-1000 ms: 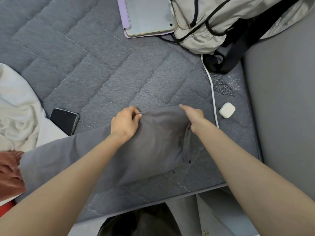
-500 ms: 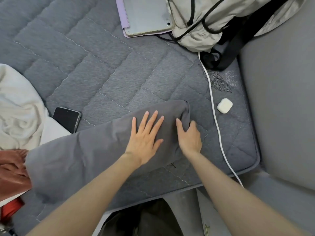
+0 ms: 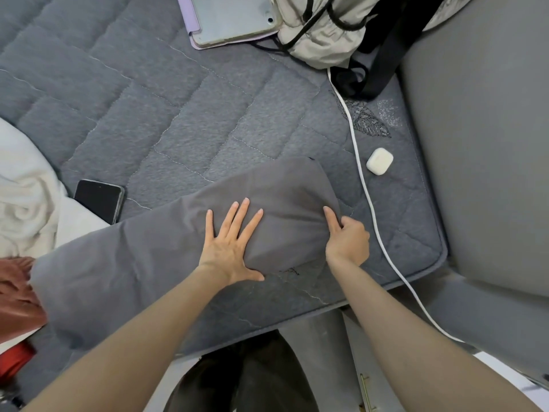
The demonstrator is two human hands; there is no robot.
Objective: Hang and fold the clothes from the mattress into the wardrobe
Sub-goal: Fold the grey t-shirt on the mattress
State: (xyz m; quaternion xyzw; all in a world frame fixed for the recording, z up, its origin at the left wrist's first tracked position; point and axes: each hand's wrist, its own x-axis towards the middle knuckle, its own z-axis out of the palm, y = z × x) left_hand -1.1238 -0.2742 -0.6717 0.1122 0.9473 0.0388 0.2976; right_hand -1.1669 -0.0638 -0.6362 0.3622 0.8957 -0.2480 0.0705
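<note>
- left hand (image 3: 230,245) lies flat, fingers spread, pressing on the grey garment (image 3: 133,263);
- right hand (image 3: 346,239) at its folded end, index straight on the cloth, other fingers curled; any grip cannot be told;
- garment lies along the mattress (image 3: 178,114) front edge; white cable (image 3: 368,203) just beside

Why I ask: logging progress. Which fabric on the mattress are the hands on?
The dark grey garment: left hand presses it, right hand holds its end. White cloth, rust cloth lie untouched.
</note>
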